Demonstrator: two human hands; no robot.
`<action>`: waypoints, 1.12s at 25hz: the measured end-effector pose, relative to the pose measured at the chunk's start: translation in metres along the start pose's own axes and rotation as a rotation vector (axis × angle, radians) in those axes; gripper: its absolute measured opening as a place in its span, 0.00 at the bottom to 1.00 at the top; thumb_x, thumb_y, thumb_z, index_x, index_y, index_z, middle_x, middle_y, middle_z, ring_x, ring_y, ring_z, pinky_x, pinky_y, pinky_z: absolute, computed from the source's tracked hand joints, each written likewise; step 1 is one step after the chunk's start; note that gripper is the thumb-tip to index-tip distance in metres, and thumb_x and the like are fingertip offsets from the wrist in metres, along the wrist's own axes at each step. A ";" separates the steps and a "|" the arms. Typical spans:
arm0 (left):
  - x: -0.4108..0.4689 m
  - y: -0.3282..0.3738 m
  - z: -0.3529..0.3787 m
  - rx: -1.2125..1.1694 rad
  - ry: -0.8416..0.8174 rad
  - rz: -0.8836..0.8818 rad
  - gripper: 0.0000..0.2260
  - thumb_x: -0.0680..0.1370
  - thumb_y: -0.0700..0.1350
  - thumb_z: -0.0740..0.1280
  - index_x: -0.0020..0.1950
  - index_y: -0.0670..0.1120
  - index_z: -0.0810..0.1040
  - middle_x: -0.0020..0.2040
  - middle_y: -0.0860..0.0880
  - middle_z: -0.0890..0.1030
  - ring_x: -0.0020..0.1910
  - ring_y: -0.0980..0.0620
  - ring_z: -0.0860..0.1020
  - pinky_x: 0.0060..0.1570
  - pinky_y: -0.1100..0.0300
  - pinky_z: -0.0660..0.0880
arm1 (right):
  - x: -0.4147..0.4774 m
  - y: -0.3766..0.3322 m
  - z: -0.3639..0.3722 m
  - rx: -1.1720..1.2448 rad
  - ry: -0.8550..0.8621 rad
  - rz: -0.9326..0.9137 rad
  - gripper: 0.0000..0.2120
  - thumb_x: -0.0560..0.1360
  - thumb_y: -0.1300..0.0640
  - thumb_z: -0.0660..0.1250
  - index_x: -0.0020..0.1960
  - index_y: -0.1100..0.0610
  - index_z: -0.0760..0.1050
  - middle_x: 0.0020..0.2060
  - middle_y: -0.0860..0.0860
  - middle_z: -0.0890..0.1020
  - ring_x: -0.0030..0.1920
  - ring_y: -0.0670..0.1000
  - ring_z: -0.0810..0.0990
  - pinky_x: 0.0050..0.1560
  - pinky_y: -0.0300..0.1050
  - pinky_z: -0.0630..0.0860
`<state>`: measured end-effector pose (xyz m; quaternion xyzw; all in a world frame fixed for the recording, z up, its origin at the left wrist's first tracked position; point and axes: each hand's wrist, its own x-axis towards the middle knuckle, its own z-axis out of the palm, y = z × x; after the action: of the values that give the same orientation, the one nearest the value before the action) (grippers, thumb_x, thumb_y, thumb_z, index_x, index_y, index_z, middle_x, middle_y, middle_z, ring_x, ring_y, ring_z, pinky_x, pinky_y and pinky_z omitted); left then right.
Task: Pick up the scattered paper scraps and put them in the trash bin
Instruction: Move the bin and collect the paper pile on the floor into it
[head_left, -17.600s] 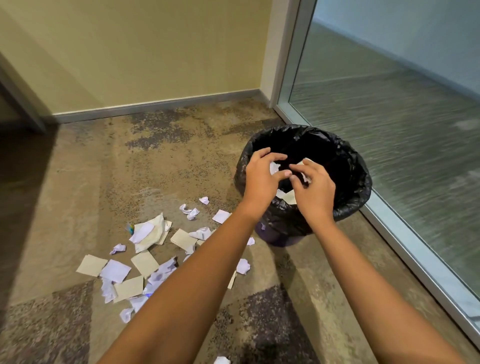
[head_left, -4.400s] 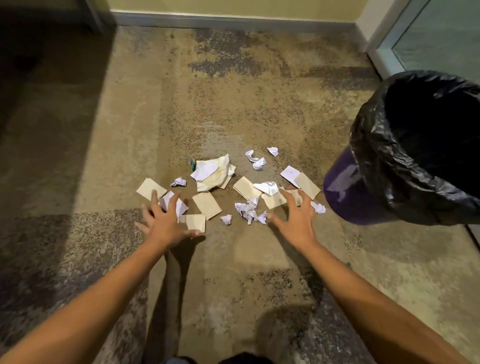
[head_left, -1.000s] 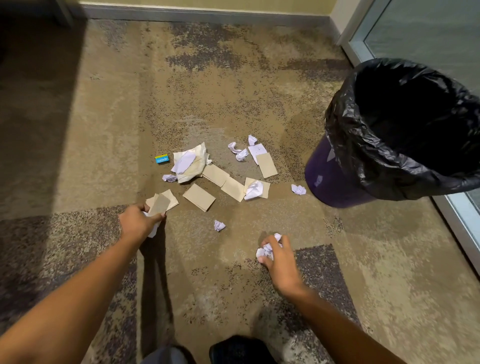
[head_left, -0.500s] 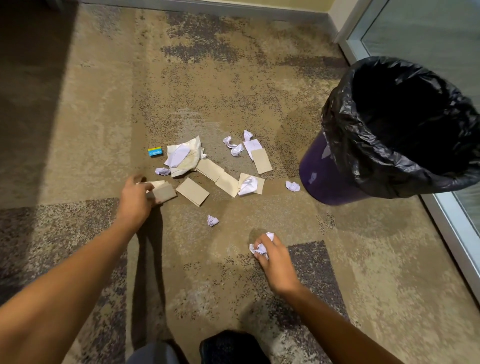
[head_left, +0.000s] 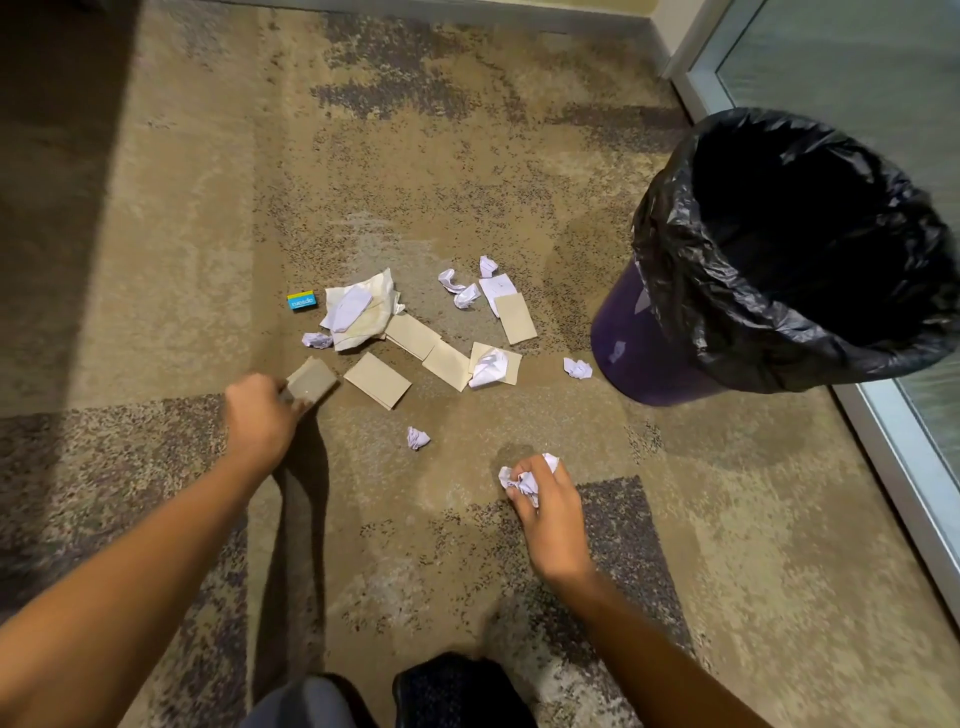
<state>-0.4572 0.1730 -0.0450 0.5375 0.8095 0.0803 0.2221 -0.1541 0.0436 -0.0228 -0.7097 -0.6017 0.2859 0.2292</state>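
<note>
Head view, looking down: paper scraps (head_left: 447, 364), tan cards and crumpled white bits, lie scattered on the carpet floor (head_left: 156, 260) just left of the trash bin (head_left: 639, 358). The left hand (head_left: 260, 418) grips a tan card (head_left: 312, 382) at the pile's near-left edge. The right hand (head_left: 550, 514) curls round a wad of white scraps (head_left: 522, 480), nearer the person. The purple bin stands upright, lined with a black bag (head_left: 675, 260). A small blue box (head_left: 301, 301) lies beside the pile.
</note>
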 end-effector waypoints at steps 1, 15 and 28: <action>-0.012 0.008 -0.002 -0.054 0.006 0.000 0.13 0.73 0.42 0.72 0.52 0.34 0.81 0.42 0.35 0.82 0.39 0.43 0.77 0.37 0.56 0.75 | -0.002 -0.003 -0.003 0.007 0.015 0.000 0.06 0.75 0.67 0.65 0.48 0.57 0.72 0.46 0.51 0.73 0.42 0.45 0.72 0.41 0.25 0.66; -0.137 0.323 -0.107 -1.088 -0.354 0.332 0.13 0.78 0.38 0.65 0.62 0.36 0.75 0.53 0.41 0.80 0.26 0.59 0.80 0.25 0.68 0.75 | 0.066 -0.086 -0.195 0.131 0.833 -0.178 0.05 0.76 0.63 0.65 0.51 0.61 0.73 0.48 0.56 0.74 0.42 0.42 0.67 0.42 0.27 0.62; -0.147 0.392 -0.094 -0.827 -0.451 0.477 0.17 0.82 0.50 0.51 0.71 0.51 0.67 0.73 0.45 0.66 0.70 0.45 0.66 0.70 0.46 0.64 | 0.115 -0.058 -0.284 0.100 0.516 0.251 0.13 0.79 0.61 0.59 0.61 0.54 0.73 0.67 0.59 0.64 0.63 0.61 0.70 0.65 0.46 0.65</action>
<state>-0.1242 0.2101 0.2236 0.5785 0.4975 0.3236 0.5596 0.0101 0.1717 0.2091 -0.8157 -0.4162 0.1514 0.3721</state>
